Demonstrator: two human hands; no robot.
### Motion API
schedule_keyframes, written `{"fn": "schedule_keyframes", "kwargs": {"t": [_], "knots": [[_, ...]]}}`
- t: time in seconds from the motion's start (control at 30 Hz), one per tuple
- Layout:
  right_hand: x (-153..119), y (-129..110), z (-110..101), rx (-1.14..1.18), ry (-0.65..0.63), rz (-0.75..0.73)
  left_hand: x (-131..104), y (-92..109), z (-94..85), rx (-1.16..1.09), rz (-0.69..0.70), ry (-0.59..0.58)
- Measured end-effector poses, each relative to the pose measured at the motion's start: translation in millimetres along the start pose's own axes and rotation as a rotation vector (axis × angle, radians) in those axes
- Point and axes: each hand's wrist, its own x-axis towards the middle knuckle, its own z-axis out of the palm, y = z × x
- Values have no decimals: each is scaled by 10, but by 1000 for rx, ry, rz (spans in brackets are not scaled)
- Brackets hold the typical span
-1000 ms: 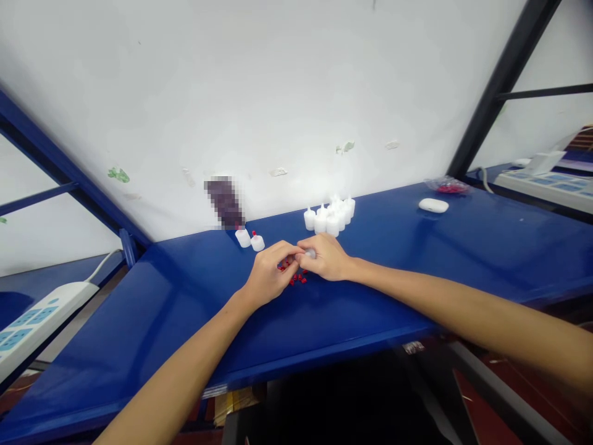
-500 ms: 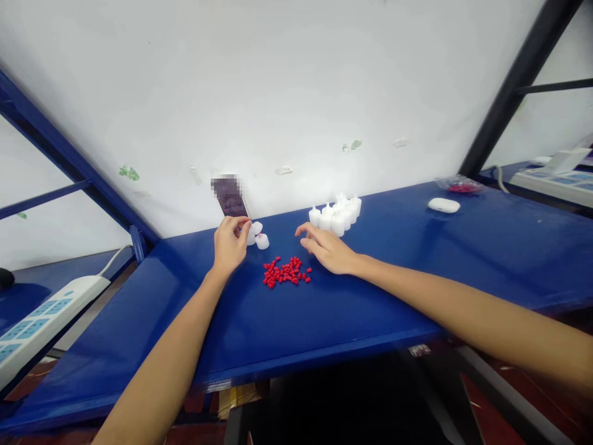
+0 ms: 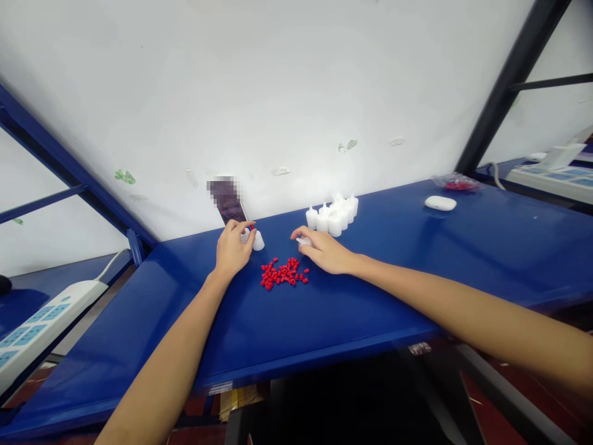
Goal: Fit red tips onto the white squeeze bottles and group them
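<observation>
My left hand [image 3: 234, 247] is closed, with a small red cap [image 3: 252, 227] between thumb and fingertips. Just beside those fingertips stands a white bottle [image 3: 258, 240], and another white piece is partly hidden behind the fingers. My right hand [image 3: 328, 250] is curled around a small white bottle with a thin nozzle [image 3: 304, 241], which points left. Behind this hand a group of several white nozzle bottles [image 3: 335, 224] stands upright. A loose pile of red caps [image 3: 281, 274] lies between the hands, nearer to me.
A phone [image 3: 228, 201], its picture blurred, leans on the wall behind my left hand. A white oval case [image 3: 440, 203] and a plastic bag with red pieces [image 3: 459, 182] lie at the right on the blue table [image 3: 324, 321]. A power strip [image 3: 46, 318] is at the left.
My right hand, with nothing seen in it before, has taken a white bottle. My left hand has shifted slightly around the white bottles, and a red cap now shows at its fingertips.
</observation>
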Motion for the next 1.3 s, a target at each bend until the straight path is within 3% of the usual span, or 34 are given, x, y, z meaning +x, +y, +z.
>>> {"fn": "schedule_keyframes", "kwargs": {"t": [0.1, 0.17, 0.27, 0.37, 0.47, 0.57, 0.7, 0.8, 0.9, 1.07, 1.3], "knots": [[8, 0, 5, 29, -2, 49, -8, 39, -48, -1, 43, 86], [7, -2, 4, 38, -13, 61, -9, 103, -107, -33, 146, 69], [1, 0, 5, 9, -2, 11, -3, 238, -221, -62, 317, -169], [-4, 7, 15, -37, 60, -102, 1, 353, -306, -6, 376, -401], [-8, 10, 32, -88, 94, -136, -12, 396, -304, 58, 392, -539], [-11, 13, 47, -112, 80, -130, -40, 384, -227, 71, 373, -603], [-9, 23, 51, -96, 62, -139, -77, 401, -123, -34, 311, -554], [-6, 19, 45, -89, 66, -139, -112, 517, -94, -226, 241, -409], [-9, -1, 42, -85, 69, -122, -164, 700, -66, -509, 71, -303], [-24, -53, 49, -17, 102, -128, -254, 917, 33, -889, -81, -282], [-43, -124, 38, 222, 154, -120, -266, 938, 50, -1116, -146, -272]]}}
